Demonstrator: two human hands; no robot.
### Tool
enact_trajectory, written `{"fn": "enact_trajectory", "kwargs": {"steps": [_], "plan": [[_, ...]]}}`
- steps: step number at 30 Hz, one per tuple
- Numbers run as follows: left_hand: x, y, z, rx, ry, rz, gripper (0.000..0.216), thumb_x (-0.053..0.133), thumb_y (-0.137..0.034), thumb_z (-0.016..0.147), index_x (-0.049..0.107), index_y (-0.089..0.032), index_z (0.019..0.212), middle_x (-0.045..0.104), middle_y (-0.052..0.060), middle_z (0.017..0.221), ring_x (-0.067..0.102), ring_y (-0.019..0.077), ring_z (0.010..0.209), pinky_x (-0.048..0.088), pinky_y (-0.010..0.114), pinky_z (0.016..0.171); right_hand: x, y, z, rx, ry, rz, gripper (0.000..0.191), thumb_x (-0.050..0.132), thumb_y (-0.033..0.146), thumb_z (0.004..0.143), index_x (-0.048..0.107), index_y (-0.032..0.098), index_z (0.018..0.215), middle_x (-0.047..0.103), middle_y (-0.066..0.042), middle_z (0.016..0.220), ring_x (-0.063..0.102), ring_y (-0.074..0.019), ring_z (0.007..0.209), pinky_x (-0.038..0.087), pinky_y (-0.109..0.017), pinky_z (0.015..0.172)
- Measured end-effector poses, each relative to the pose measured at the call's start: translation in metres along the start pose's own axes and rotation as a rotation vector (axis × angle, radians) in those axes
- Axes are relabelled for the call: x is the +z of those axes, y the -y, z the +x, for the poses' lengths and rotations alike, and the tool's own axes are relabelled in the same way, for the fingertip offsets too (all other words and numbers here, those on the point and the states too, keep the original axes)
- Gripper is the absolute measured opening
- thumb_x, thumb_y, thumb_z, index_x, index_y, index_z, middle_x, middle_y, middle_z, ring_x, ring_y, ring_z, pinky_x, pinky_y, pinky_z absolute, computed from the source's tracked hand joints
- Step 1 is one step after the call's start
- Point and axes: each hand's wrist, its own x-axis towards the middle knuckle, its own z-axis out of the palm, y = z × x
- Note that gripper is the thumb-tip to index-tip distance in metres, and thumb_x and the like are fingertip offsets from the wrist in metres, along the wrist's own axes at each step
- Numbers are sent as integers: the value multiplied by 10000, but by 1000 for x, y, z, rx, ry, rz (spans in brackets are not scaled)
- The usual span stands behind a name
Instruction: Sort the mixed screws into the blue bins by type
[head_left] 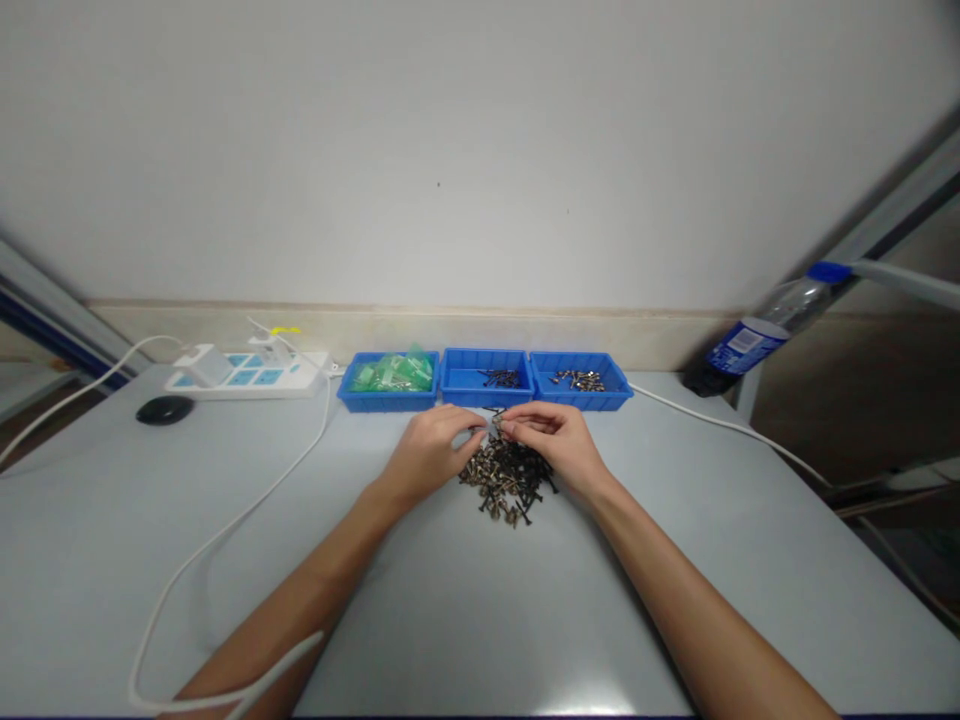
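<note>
A mixed pile of screws point(508, 480), some brass-coloured and some black, lies on the grey table in front of me. At its far left edge is my left hand point(431, 445), thumb and index finger brought together in a pinch; whatever is between them is too small to make out. From the right, my right hand point(559, 440) pinches a small brass-coloured screw point(498, 425) at its fingertips. Just beyond my hands stand the blue middle bin point(487, 398) with black screws point(501, 378) and the blue right bin point(583, 402) with brass-coloured pieces point(581, 380).
A blue left bin point(390, 402) holds green plastic packets point(394, 371). Further left are a white power strip point(300, 380) and a black mouse point(165, 410). A white cable point(225, 525) crosses my left forearm. At the right a bottle point(750, 345) leans beside the metal frame.
</note>
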Motion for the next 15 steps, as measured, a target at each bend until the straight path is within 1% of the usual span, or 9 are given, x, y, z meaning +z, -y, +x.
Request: {"fn": "enact_trajectory", "kwargs": {"steps": [2, 3, 5, 7, 9, 12, 15], "plan": [[0, 6, -2, -5, 107, 20, 141, 592, -193, 918, 721, -152, 956, 760, 82, 957, 693, 216, 900, 536, 355, 859, -3, 2, 2, -47, -83, 14, 184, 842, 295, 638, 780, 200, 782, 763, -38, 746, 697, -169, 686, 556, -306, 730], [-1, 10, -3, -3, 163, 23, 150, 583, -187, 923, 723, -154, 967, 758, 83, 969, 689, 219, 923, 529, 360, 876, -4, 3, 3, -84, -152, 30, 182, 837, 293, 645, 779, 201, 791, 764, -37, 757, 697, -169, 696, 556, -306, 738], [-1, 16, -4, -1, 247, 26, 171, 561, -178, 935, 724, -160, 985, 753, 83, 984, 682, 220, 948, 519, 358, 891, -9, 3, 6, -145, -332, 81, 189, 817, 280, 668, 777, 200, 834, 770, -43, 822, 702, -168, 733, 555, -308, 764], [-1, 20, -6, -7, 271, 39, 183, 543, -171, 941, 722, -157, 976, 748, 87, 975, 676, 220, 939, 517, 353, 879, -14, 3, 9, -162, -515, 139, 196, 784, 260, 690, 771, 192, 872, 771, -55, 901, 708, -170, 763, 555, -312, 770], [-2, 21, -6, -18, 260, 55, 176, 540, -173, 938, 714, -151, 940, 740, 91, 944, 669, 222, 916, 517, 346, 852, -18, 2, 11, -142, -622, 175, 193, 743, 248, 704, 763, 179, 882, 766, -71, 946, 711, -174, 767, 557, -314, 750], [-1, 20, -6, -55, 222, 53, 132, 556, -161, 916, 685, -157, 890, 725, 75, 881, 663, 208, 857, 518, 328, 809, -22, 0, 13, -114, -643, 191, 184, 705, 247, 707, 754, 168, 866, 764, -82, 939, 702, -168, 722, 553, -300, 686], [0, 17, -4, -130, 161, -10, 64, 600, -131, 867, 650, -170, 878, 707, 36, 829, 657, 172, 787, 524, 292, 764, -20, -1, 12, -89, -594, 188, 178, 705, 255, 698, 747, 166, 847, 764, -75, 875, 677, -149, 649, 531, -273, 614]]}}
